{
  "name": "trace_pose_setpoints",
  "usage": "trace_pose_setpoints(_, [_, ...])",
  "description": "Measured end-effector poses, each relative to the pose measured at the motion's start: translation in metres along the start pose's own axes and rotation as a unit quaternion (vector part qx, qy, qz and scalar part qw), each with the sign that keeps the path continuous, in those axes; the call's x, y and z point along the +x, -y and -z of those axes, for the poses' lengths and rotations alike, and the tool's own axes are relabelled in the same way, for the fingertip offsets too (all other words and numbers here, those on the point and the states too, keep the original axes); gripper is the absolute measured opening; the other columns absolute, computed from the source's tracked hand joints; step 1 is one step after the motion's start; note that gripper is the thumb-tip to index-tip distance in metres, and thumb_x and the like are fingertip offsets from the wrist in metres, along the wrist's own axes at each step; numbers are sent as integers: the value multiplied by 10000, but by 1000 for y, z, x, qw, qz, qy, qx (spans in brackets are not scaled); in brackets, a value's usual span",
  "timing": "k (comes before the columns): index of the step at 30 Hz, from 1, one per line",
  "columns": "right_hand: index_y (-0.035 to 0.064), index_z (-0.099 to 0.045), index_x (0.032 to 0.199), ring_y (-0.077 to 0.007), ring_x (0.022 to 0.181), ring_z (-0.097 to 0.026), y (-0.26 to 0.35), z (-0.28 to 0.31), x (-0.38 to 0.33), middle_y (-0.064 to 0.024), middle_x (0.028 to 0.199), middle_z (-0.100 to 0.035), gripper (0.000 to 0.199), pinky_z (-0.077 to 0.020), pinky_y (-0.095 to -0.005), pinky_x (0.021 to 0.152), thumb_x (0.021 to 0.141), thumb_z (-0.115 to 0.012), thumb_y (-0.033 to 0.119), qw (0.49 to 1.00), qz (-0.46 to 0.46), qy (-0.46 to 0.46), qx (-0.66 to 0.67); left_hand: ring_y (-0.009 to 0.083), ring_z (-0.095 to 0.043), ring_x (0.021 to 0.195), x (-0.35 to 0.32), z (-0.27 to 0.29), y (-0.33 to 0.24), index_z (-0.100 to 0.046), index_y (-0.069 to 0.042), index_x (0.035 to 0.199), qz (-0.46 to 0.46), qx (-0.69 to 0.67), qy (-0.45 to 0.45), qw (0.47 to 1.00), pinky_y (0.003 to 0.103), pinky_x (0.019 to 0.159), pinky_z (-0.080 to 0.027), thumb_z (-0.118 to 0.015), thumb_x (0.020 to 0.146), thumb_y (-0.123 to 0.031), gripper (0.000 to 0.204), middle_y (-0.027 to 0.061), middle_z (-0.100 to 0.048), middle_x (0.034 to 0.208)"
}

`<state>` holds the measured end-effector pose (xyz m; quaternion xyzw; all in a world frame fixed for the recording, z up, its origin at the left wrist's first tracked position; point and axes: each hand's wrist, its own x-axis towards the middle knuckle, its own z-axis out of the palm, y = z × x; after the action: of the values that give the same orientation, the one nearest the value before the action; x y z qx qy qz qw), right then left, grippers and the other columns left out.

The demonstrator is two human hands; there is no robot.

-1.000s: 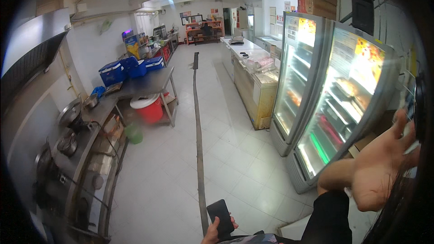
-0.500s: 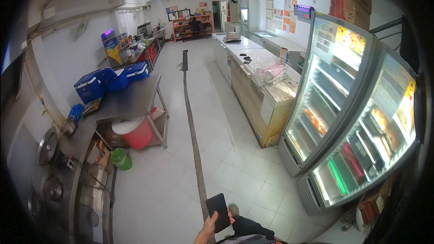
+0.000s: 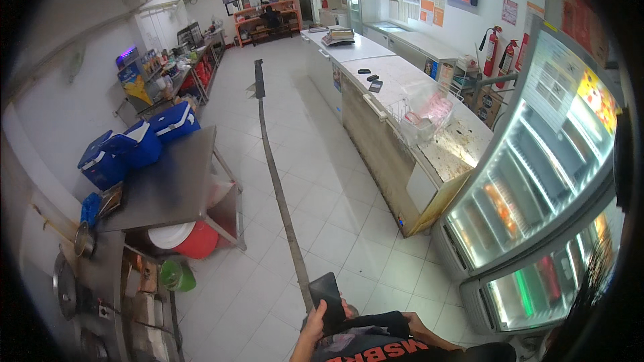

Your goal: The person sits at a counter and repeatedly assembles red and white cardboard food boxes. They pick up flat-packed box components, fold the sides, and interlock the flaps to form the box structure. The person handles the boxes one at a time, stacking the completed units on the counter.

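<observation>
My left hand (image 3: pixel 314 324) is closed round a black phone (image 3: pixel 326 295), a flat dark rectangle held upright at a tilt, its thumb along the near edge. Fingertips show at the phone's right side. Further right, my right hand (image 3: pixel 417 326) is low against my body beside dark clothing; its fingers are hidden, so I cannot tell what they do. Both hands are at the lower edge, over the tiled floor (image 3: pixel 255 308).
On the left, a steel table (image 3: pixel 168 184) bears blue cooler boxes (image 3: pixel 137 151); a red tub (image 3: pixel 201 241) and a green bin (image 3: pixel 178 275) stand below. A long chest freezer (image 3: pixel 376 141) and lit glass-door fridges (image 3: pixel 516 208) line the right. A dark strip (image 3: pixel 275 181) runs along the floor.
The view has shifted, bringing fire extinguishers and more of the freezer top into sight on the right. The phone stays in my left hand; my right forearm has come into view.
</observation>
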<state>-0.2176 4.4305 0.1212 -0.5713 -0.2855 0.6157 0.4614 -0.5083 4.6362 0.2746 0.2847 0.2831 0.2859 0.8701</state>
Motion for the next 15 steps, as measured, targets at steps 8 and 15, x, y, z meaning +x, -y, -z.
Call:
trace_pose_setpoints(8, [-46,-676,1214,-152,968,-636,113,-53,163,-77,1098,-723,352,-517,-319,889,972,-643,208,987,-116,-37,-104,323,-656,1074,183,101,-117,-386,23,1429,-31,-70,99,992,460,962,-518,-436,1010,-617,767,165,-620,1152])
trace_pose_setpoints(15, [-31,-642,1270,-159,1021,-621,193,-100,404,-74,1174,-701,333,-520,-338,907,1022,-550,172,950,-11,-6,-311,343,-648,1061,328,173,-296,-422,-19,1433,55,-18,63,996,482,962,-508,-491,946,-688,830,159,-624,1163])
